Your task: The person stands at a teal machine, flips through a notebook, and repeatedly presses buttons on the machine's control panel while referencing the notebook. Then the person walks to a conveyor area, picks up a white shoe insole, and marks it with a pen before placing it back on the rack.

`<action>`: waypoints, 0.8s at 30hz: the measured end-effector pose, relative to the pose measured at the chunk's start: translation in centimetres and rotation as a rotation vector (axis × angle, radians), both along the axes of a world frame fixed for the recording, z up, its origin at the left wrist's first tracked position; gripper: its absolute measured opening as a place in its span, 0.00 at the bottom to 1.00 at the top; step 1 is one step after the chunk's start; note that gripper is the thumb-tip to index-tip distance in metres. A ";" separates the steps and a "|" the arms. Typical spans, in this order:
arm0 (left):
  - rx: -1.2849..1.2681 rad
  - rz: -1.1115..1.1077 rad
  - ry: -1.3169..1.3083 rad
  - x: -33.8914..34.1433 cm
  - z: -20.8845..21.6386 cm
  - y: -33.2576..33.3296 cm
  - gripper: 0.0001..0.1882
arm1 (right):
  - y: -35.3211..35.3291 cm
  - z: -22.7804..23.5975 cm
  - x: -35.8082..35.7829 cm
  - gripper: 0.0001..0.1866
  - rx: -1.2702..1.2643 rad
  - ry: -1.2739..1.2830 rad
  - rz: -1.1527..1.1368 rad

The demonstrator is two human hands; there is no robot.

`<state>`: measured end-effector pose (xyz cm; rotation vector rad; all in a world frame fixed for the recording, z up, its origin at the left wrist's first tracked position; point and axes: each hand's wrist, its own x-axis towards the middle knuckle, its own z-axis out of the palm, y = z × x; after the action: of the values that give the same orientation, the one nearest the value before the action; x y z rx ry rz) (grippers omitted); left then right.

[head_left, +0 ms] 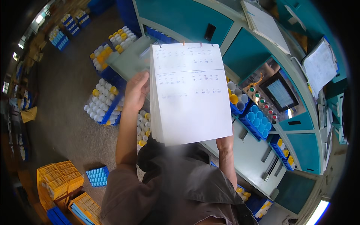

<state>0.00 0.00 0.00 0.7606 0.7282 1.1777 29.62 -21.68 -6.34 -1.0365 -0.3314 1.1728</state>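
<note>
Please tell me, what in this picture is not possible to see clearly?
All in the head view:
Right hand: fingers hidden behind the paper pad.
Writing on the pad: too small and faint to read.
Screen: its text is too small.
Blue crate, bottom left: cut off by the lower edge.

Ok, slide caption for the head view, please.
Handwritten pad held up, left hand at its edge, beside a teal machine and blue crates.
</note>
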 end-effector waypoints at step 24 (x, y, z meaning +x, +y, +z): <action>0.093 -0.067 0.005 0.9 1.4 -0.9 0.06 | 1.2 -3.2 1.2 0.28 -0.014 0.067 0.017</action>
<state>0.92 -0.90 1.41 0.8598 0.6505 1.1553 30.83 -20.45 -9.56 -1.0055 -0.2801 1.2241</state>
